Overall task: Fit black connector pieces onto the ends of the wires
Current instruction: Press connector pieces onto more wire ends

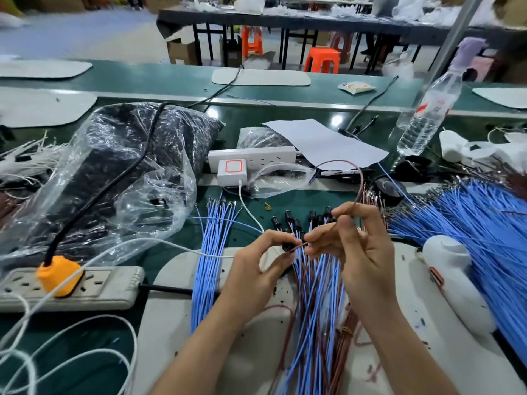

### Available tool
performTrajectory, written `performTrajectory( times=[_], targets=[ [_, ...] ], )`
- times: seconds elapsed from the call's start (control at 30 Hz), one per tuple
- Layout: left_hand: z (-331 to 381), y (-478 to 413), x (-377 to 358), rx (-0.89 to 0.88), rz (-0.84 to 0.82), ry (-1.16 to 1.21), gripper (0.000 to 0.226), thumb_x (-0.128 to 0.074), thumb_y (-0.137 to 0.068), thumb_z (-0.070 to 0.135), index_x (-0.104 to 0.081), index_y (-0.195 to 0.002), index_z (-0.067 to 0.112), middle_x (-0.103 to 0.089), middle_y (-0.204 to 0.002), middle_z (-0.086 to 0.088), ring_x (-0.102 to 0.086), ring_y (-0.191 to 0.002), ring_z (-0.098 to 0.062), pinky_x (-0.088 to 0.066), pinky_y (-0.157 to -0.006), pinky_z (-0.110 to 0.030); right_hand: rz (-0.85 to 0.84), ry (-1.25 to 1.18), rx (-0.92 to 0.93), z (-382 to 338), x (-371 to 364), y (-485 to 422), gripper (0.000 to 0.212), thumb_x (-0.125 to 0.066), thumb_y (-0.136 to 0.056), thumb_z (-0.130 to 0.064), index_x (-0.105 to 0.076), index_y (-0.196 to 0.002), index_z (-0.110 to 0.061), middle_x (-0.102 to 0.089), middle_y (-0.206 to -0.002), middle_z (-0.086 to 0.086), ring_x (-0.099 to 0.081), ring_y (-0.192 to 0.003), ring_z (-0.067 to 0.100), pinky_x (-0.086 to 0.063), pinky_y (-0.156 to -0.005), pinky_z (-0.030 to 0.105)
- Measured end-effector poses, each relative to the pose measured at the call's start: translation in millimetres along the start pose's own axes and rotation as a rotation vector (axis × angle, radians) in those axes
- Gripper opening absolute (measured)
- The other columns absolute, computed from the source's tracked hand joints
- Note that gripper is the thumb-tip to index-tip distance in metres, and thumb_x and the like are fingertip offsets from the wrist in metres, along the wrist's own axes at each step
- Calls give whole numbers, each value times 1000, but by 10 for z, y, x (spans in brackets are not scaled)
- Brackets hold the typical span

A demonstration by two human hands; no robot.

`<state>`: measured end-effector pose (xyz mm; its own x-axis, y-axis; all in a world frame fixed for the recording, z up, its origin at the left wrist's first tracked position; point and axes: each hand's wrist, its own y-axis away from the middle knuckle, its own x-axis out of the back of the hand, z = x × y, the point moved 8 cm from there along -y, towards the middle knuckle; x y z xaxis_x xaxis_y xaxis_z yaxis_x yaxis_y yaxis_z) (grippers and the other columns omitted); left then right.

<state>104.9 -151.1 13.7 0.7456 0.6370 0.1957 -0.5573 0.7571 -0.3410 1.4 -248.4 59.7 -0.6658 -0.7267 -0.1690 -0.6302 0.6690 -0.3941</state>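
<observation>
Centrally, left hand (258,262) pinching black connector (287,246), right hand (358,243) gripping brown wire (360,178), bottle label (433,105) unreadable.

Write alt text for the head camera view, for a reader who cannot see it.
A person's left hand pinches a black connector while the right hand feeds a brown wire end into it, above a bundle of blue and brown wires on a cluttered green workbench. Finished connectors lie just beyond the hands.

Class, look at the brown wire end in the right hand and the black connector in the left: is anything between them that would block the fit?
Nothing visible does. The left hand pinches the black connector, and the right hand holds the brown wire with its end right at the connector's opening.
</observation>
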Motion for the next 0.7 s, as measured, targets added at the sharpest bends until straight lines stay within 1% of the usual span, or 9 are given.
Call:
performTrajectory(
  times=[0.07,0.17,0.33,0.43,0.5,0.57,0.63,0.7],
  targets=[
    [-11,3,-7,8,2,-25,25,-64,-88,15,-61,-100,36,-68,-101,16,-62,-103,-4,-44,-88,-13,3,64,31,-17,-4,11,10,-42,-95,-18,-50,-98,-15,-71,-73,8,-68,-59,23,-57,-60,28],
    [27,0,-11,-5,-2,-62,29,-65,-87,6,-63,-100,32,-67,-97,15,-62,-99,-2,-43,-85,-9,36,111,68,-57,19,15,9,-42,-95,-17,-51,-97,-17,-71,-73,9,-68,-58,24,-57,-59,29],
    [26,-6,-3,-13,2,-134,28,-66,-85,2,-65,-102,24,-67,-94,14,-61,-95,0,-44,-83,-9,70,129,125,-114,95,-8,10,-41,-98,-16,-50,-100,-18,-71,-75,8,-68,-59,24,-56,-58,27],
    [32,7,-5,-18,4,-143,29,-67,-84,3,-65,-102,25,-67,-94,15,-61,-96,-1,-44,-84,-10,66,177,138,-101,103,5,10,-42,-97,-16,-51,-99,-20,-71,-74,8,-67,-58,24,-56,-58,30],
    [30,-1,-2,-18,9,-166,31,-68,-83,3,-66,-102,27,-68,-94,14,-62,-95,-1,-46,-84,-12,53,252,145,-77,91,11,7,-46,-99,-23,-52,-97,-25,-71,-74,5,-67,-59,23,-57,-59,32],
    [22,1,5,-29,14,-205,33,-70,-82,2,-66,-102,27,-68,-94,14,-62,-93,0,-47,-82,-11,49,277,166,-80,90,28,6,-48,-99,-33,-54,-97,-32,-71,-74,3,-67,-59,21,-56,-59,29],
    [40,-9,6,-52,20,-223,37,-72,-80,1,-65,-102,30,-68,-93,16,-62,-91,1,-47,-80,-10,43,274,190,-101,100,19,10,-48,-97,-40,-54,-99,-33,-71,-74,1,-67,-59,19,-56,-58,27],
    [41,-20,5,-55,22,-228,37,-73,-79,6,-66,-102,33,-68,-92,18,-62,-90,0,-44,-78,-9,15,292,186,-70,84,6,9,-47,-96,-38,-54,-99,-32,-71,-74,-2,-67,-59,16,-55,-58,26]
  ],
)
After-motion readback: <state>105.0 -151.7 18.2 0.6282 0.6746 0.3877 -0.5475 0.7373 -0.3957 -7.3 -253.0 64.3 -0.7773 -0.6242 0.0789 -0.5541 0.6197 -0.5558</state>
